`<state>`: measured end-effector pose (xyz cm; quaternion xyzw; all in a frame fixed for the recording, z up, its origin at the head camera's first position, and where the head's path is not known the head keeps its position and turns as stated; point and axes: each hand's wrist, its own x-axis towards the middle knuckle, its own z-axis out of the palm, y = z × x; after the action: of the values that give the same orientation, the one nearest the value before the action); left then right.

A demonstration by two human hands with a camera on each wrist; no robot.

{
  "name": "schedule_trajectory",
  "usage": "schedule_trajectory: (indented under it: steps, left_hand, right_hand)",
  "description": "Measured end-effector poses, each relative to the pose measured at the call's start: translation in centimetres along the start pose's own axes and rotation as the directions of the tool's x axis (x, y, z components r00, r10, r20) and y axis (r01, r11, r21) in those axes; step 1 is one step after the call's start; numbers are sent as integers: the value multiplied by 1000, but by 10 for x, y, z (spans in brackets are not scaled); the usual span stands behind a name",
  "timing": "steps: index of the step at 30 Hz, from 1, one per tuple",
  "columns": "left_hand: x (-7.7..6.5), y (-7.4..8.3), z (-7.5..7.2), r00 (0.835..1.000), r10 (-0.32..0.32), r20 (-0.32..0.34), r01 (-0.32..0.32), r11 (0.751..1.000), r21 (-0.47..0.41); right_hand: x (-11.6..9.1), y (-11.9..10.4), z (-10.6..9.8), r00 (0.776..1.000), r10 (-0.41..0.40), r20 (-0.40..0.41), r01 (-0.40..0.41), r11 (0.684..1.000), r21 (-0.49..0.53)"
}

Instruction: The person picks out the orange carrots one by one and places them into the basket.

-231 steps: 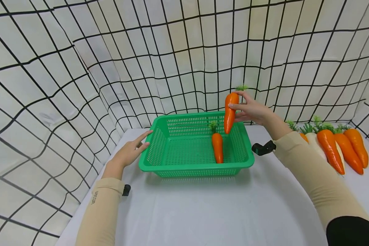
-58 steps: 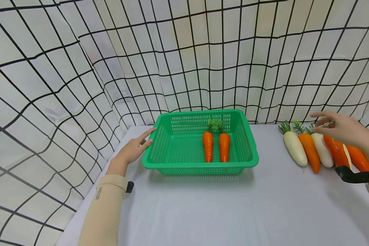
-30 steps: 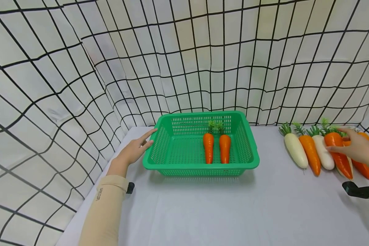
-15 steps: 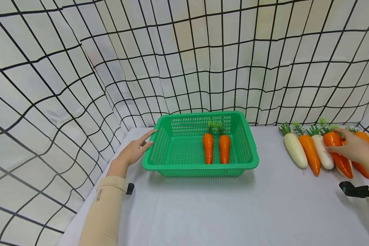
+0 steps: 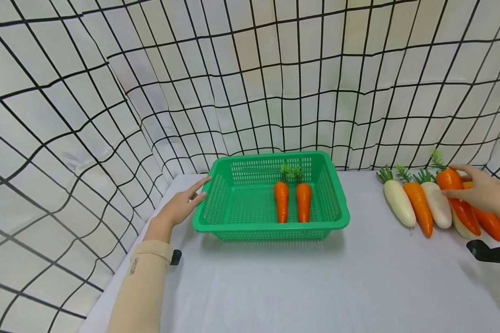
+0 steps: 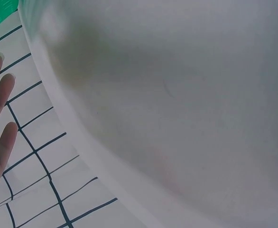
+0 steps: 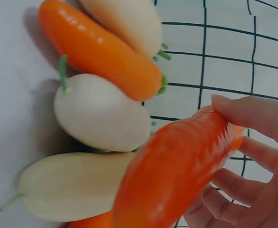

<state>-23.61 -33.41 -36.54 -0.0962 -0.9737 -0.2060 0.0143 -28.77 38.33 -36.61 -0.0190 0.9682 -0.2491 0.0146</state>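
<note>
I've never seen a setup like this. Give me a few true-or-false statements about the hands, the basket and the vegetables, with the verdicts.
1. The right hand grips an orange carrot. True.
2. Three carrots lie in the green plastic basket. False: it holds two carrots.
3. The left hand is at the basket's left end, holding no vegetable. True.
4. In the row on the table, the vegetable nearest the basket is a carrot. False: it is a white radish.
5. The basketed carrots' leafy tops point towards the netted wall behind. True.
</note>
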Motion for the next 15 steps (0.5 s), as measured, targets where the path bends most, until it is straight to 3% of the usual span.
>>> schedule_trajectory:
  steps: [5, 15]
  left_hand:
    - [-2, 0, 0, 1000, -8, 9, 8, 1000, -5]
    - [0, 0, -1, 1000, 2, 4, -2, 1000, -2]
  right_hand:
    - [11, -3, -5, 998, -58, -10, 58, 998, 30]
    - [0, -72, -29, 993, -101, 65, 88, 980, 177]
